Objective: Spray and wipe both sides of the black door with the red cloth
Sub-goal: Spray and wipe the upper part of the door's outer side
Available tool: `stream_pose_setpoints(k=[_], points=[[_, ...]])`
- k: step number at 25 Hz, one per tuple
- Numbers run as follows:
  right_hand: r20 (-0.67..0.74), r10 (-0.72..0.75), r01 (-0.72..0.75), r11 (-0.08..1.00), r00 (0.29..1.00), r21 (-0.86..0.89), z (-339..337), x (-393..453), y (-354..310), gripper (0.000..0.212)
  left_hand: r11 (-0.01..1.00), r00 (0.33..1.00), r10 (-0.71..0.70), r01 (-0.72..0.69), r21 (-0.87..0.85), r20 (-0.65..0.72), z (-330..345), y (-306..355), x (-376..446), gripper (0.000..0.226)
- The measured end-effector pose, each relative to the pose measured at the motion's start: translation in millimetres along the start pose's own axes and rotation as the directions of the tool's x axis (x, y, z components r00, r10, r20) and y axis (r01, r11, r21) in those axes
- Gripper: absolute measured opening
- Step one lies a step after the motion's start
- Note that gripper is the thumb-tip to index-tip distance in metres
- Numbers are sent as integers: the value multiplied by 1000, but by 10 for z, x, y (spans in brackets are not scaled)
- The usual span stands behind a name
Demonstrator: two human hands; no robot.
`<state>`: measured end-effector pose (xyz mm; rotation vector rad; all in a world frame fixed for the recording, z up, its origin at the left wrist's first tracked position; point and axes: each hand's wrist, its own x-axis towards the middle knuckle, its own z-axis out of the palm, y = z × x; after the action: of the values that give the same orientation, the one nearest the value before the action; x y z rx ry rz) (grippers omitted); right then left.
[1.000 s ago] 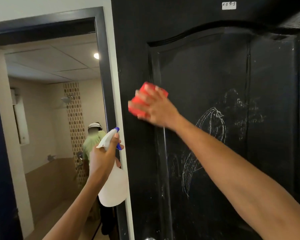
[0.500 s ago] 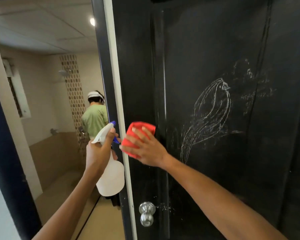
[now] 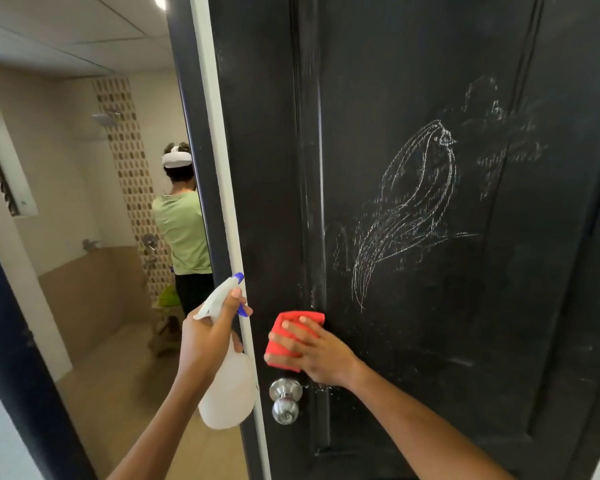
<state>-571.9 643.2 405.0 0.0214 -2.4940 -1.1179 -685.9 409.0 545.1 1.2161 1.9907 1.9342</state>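
Note:
The black door fills the right of the head view, with white chalk scribbles on its panel. My right hand presses the folded red cloth flat against the door near its left edge, just above the silver knob. My left hand holds a white spray bottle with a blue nozzle by its neck, upright, just left of the door's white edge.
Through the doorway on the left is a tiled bathroom. A person in a green shirt stands there with their back turned, beside a small stool. A dark door frame runs down the left side.
My right hand has slid the red cloth down the door's left side, from upper panel height to just above the knob. The spray bottle stays in my left hand.

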Motion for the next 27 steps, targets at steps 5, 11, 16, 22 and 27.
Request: stream_pose_setpoints(k=[5,11,16,22,27], points=[[-348,366,-369,928,863,60,-961,647,1493,65,995,995,95,-95,-42,4,61,634,290,28],[-460,620,-673,737,636,64,-2224,1417,3041,68,985,986,163,-164,-52,-28,143,1386,733,38],[-457,603,-631,768,654,110,-1611,1054,2267,66,988,991,133,-135,-79,-35,192,1445,817,45],[-448,492,-548,836,747,3,-1708,671,2654,66,978,980,197,-197,-71,-12,214,1800,943,46],[-439,865,-815,428,244,391,-2556,917,3860,64,946,955,295,-295,-133,-20,144,2511,1389,43]])
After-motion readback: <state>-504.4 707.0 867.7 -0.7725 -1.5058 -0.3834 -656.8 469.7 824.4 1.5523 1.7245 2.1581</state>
